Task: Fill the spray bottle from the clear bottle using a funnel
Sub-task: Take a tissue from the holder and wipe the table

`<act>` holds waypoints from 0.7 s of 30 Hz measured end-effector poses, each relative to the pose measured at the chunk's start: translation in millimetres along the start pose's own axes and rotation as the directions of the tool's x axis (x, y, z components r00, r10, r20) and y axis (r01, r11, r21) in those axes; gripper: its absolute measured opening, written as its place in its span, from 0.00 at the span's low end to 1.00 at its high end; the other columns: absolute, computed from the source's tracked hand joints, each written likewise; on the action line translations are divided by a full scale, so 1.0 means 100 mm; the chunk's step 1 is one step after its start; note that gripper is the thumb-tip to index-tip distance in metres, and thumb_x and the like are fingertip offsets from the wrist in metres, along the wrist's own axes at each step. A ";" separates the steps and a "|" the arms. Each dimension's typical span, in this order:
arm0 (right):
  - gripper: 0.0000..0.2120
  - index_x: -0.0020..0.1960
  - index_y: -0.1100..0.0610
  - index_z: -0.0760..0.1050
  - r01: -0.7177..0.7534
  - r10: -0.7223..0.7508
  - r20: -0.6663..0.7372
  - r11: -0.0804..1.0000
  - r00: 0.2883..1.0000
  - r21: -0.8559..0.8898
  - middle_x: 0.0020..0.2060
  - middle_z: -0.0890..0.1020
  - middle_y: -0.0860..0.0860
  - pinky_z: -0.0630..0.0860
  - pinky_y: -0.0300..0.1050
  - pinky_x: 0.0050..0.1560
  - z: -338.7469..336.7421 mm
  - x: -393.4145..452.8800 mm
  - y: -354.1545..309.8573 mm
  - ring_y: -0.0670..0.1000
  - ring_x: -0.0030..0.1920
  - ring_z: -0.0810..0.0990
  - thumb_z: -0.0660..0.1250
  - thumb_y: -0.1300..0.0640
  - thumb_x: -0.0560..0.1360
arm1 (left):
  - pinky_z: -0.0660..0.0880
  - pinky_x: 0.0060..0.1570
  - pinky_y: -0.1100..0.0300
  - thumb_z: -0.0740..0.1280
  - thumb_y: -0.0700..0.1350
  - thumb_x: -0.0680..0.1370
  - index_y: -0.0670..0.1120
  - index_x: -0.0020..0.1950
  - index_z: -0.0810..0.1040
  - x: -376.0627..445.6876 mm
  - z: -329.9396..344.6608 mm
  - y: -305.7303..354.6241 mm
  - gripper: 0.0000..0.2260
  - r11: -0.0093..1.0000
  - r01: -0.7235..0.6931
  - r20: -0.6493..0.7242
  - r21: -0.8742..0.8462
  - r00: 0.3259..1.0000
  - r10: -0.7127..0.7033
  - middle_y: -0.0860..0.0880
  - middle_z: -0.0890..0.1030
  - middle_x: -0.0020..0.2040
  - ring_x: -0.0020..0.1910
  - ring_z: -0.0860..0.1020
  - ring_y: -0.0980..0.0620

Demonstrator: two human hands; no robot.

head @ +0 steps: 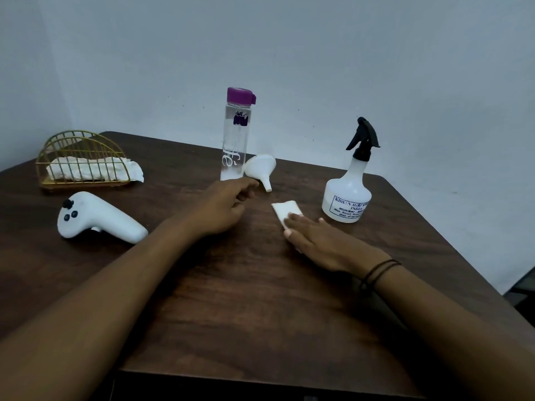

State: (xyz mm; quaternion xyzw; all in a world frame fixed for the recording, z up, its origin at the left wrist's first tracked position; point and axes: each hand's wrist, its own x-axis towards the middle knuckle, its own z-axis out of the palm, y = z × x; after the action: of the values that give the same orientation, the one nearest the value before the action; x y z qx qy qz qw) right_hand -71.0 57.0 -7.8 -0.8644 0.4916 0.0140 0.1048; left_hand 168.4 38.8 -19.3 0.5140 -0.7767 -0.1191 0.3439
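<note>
While the right hand (315, 235) lies flat, pinning a tissue (285, 211) to the worktop (260, 299), probably for spills, the left hand (228, 204) reaches loosely curled, empty, toward the funnel (259, 169) lying beside the capped bottle (235, 140); the sprayer (348, 192) stands right, closed.

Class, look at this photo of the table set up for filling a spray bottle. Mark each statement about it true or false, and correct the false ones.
1. The clear bottle stands upright with its purple cap on. True.
2. The funnel sits in the neck of the spray bottle. False: it lies on its side on the table, beside the clear bottle.
3. The right hand rests flat on a white tissue. True.
4. The spray bottle's black trigger head is off. False: it is still fitted.
5. The left hand holds the white controller. False: the controller lies apart on the table.
</note>
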 end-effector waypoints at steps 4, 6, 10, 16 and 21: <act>0.26 0.79 0.54 0.58 -0.084 0.085 0.009 0.996 0.996 -0.014 0.80 0.55 0.51 0.47 0.51 0.77 -0.01 -0.25 0.12 0.50 0.80 0.52 0.46 0.44 0.84 | 0.72 0.54 0.68 0.62 0.32 0.78 0.45 0.73 0.72 0.01 0.02 0.01 0.24 1.000 0.013 0.005 0.007 1.000 -0.013 0.50 0.80 0.58 0.57 0.78 0.53; 0.27 0.79 0.54 0.56 -0.066 0.067 0.017 0.997 0.998 -0.028 0.81 0.53 0.51 0.47 0.46 0.77 0.04 -0.40 0.04 0.50 0.80 0.51 0.47 0.42 0.84 | 0.72 0.56 0.66 0.62 0.32 0.78 0.45 0.73 0.73 0.02 0.03 0.01 0.24 1.000 0.014 -0.003 0.007 1.000 -0.014 0.49 0.80 0.59 0.57 0.78 0.53; 0.29 0.80 0.53 0.51 0.124 -0.122 0.035 0.991 0.992 -0.053 0.81 0.51 0.51 0.42 0.36 0.72 0.16 -0.62 -0.31 0.48 0.80 0.49 0.48 0.41 0.83 | 0.75 0.61 0.57 0.62 0.31 0.77 0.45 0.73 0.73 0.03 0.01 0.00 0.25 1.000 0.009 -0.033 0.004 0.999 -0.009 0.48 0.81 0.59 0.58 0.79 0.51; 0.27 0.80 0.56 0.55 0.266 -0.267 -0.001 0.962 0.964 -0.066 0.80 0.55 0.52 0.45 0.52 0.79 0.26 -0.32 -0.54 0.48 0.80 0.50 0.49 0.45 0.84 | 0.75 0.60 0.59 0.62 0.30 0.76 0.44 0.71 0.74 0.01 0.02 -0.04 0.24 1.000 0.007 -0.058 -0.005 0.998 -0.007 0.51 0.80 0.56 0.57 0.79 0.51; 0.26 0.79 0.56 0.58 0.025 -0.028 -0.036 0.996 0.999 -0.082 0.80 0.57 0.54 0.45 0.58 0.79 0.07 -0.05 -0.10 0.50 0.80 0.52 0.47 0.45 0.85 | 0.74 0.61 0.59 0.63 0.31 0.77 0.43 0.72 0.74 0.01 0.02 -0.02 0.23 1.000 0.002 -0.054 -0.001 0.999 -0.002 0.49 0.81 0.56 0.57 0.79 0.50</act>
State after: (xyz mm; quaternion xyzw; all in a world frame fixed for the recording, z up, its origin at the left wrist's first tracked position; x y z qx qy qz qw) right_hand -64.4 68.0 -12.3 -0.8744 0.4811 0.0169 0.0604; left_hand 168.5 37.2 -21.3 0.5176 -0.7667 -0.1060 0.3647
